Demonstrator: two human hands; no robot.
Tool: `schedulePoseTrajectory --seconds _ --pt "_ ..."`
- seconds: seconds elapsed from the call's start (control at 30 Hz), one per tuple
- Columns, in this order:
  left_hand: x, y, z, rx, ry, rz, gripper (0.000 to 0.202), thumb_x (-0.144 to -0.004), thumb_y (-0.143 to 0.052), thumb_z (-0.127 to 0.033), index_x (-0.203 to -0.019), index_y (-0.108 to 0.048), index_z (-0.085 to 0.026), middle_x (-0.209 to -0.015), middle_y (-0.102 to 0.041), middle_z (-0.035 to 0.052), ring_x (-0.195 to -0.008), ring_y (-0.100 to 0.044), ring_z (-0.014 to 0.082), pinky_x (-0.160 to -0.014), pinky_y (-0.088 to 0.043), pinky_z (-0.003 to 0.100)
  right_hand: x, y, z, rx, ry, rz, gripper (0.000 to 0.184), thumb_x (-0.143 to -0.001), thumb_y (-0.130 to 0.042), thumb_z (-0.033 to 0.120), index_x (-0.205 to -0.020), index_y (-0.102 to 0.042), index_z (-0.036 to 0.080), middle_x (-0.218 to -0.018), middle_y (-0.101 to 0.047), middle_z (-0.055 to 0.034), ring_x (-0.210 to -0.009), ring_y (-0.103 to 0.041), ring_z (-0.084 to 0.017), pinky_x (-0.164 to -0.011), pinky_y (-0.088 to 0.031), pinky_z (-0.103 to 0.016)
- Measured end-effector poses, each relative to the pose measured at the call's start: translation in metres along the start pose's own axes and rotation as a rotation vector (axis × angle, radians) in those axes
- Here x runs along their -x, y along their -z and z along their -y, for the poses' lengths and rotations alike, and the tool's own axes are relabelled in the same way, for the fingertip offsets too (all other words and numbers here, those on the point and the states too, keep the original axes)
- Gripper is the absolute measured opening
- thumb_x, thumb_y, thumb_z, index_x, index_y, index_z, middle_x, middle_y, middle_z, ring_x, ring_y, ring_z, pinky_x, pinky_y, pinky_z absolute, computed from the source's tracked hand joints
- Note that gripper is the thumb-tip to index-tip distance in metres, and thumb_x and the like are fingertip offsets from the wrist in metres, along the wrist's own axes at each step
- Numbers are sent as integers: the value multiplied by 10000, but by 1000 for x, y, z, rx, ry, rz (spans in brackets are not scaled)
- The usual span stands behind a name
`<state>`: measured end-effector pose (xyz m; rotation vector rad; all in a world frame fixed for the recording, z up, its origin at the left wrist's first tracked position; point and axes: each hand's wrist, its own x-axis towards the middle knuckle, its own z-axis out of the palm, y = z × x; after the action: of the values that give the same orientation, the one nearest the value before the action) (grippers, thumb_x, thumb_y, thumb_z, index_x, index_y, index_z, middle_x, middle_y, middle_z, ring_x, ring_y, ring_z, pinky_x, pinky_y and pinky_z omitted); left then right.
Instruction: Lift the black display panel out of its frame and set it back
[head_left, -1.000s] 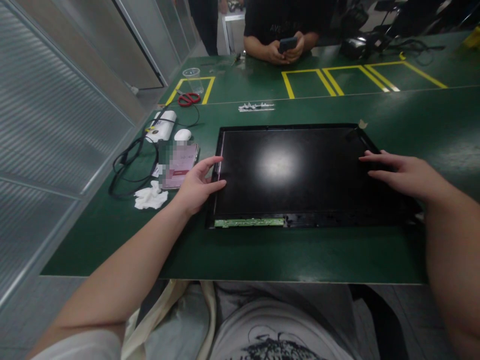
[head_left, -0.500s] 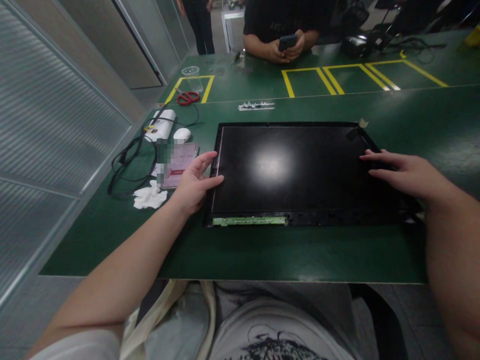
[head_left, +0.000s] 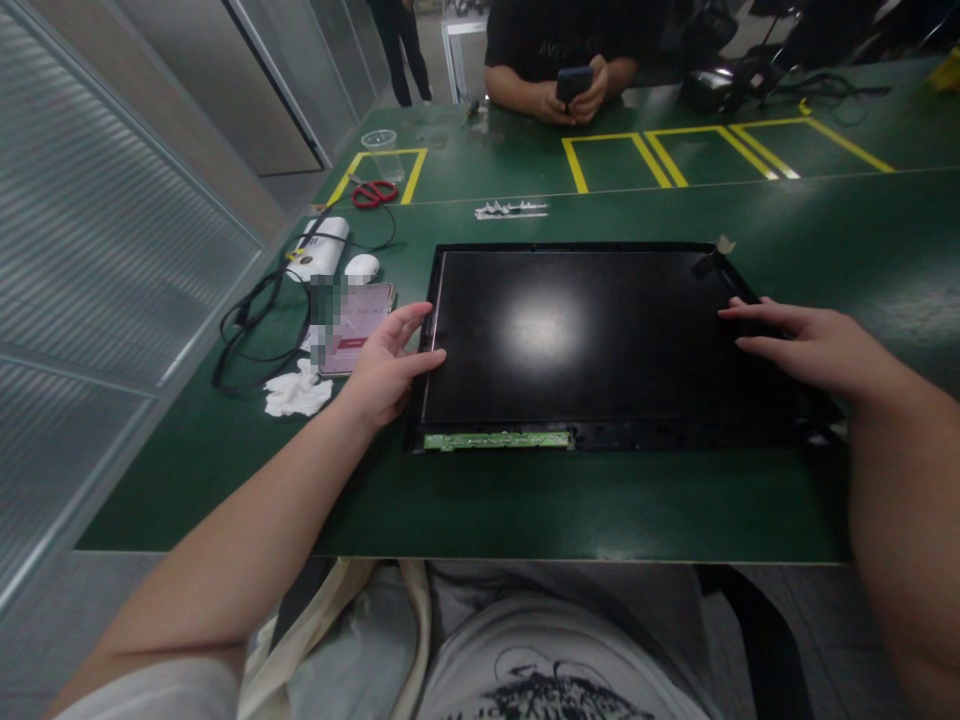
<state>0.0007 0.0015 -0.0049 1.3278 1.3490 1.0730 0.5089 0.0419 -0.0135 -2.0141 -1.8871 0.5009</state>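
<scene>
Head view: the right hand (head_left: 821,348) hides part of the black panel (head_left: 611,345).

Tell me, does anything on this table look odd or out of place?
The screen shows a bare green board along its near edge, at left, where one might expect a cover. A crumpled wad, perhaps tissue, lies by the phone like litter. No spill shows.

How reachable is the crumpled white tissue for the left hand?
Likely yes: the crumpled white tissue lies left of the left hand, nothing visibly covering it; the hand would just have to leave the black panel.
</scene>
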Motion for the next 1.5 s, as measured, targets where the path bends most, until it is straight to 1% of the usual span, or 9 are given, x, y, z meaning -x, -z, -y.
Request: schedulePoseTrajectory --seconds 0.17,0.37,0.47,0.63,0.83,0.9,1.07,1.2,1.5 --pt "0 -1 -2 101 44 -29 667 -711 -763 -156 -1342 -578 -267 -1540 -529 81 -1272 -639 347 -977 -638 492 0 1 3 -22 -15 14 560 -764 -643 444 -1305 -730 324 -1425 -676 12 -1517 -412 -255 -1304 -203 -438" --pt "1 -5 -7 262 92 -68 649 -619 -828 -80 -1215 -641 -255 -1464 -587 60 -1236 -641 307 -875 -642 334 0 0 3 -6 -8 1 563 -758 -641 440 -1299 -732 314 -1410 -686 6 -1513 -417 -272 -1306 -200 -459" --pt "2 -8 -9 316 106 -83 644 -587 -835 -48 -1171 -652 -249 -1427 -608 56 -1189 -654 283 -811 -632 287 1 -1 3 -14 16 -13 548 -758 -636 450 -1281 -739 323 -1397 -693 12 -1506 -427 -278 -1305 -208 -478" --pt "3 -9 -11 339 133 -64 679 -560 -837 -39 -1175 -639 -247 -1323 -653 57 -1047 -687 250 -763 -623 294 0 -1 1 -36 27 -21 539 -752 -646 454 -1268 -747 332 -1395 -692 19 -1500 -437 -278 -1303 -215 -478" --pt "2 -7 -9 338 163 -31 718 -585 -824 -52 -1250 -622 -233 -1048 -709 49 -894 -696 229 -721 -602 305 -1 -1 1 -43 6 -8 575 -738 -651 460 -1291 -739 327 -1417 -677 22 -1513 -418 -256 -1308 -201 -446" --pt "2 -7 -9 338 165 -29 703 -588 -823 -54 -1240 -629 -232 -1005 -709 40 -878 -692 224 -713 -599 300 0 -1 1 -41 1 -2 584 -741 -650 465 -1300 -735 321 -1423 -674 16 -1512 -420 -252 -1308 -201 -432" --pt "2 -7 -8 303 149 -39 650 -592 -826 -48 -1189 -659 -241 -1043 -712 27 -883 -690 205 -708 -598 276 0 -1 1 -30 2 -9 546 -762 -651 446 -1289 -738 333 -1414 -684 16 -1513 -420 -270 -1307 -202 -468" --pt "3 -7 -8 290 140 -35 639 -608 -815 -53 -1200 -663 -241 -1030 -709 20 -851 -686 190 -689 -595 265 -1 0 0 -22 8 -1 549 -758 -659 445 -1290 -737 333 -1416 -682 15 -1505 -431 -283 -1303 -209 -492" --pt "2 -7 -7 297 149 -42 645 -594 -825 -47 -1191 -678 -243 -1030 -711 19 -829 -690 190 -684 -613 280 1 0 4 0 15 3 569 -759 -642 452 -1307 -725 324 -1414 -684 6 -1509 -423 -285 -1305 -197 -492"
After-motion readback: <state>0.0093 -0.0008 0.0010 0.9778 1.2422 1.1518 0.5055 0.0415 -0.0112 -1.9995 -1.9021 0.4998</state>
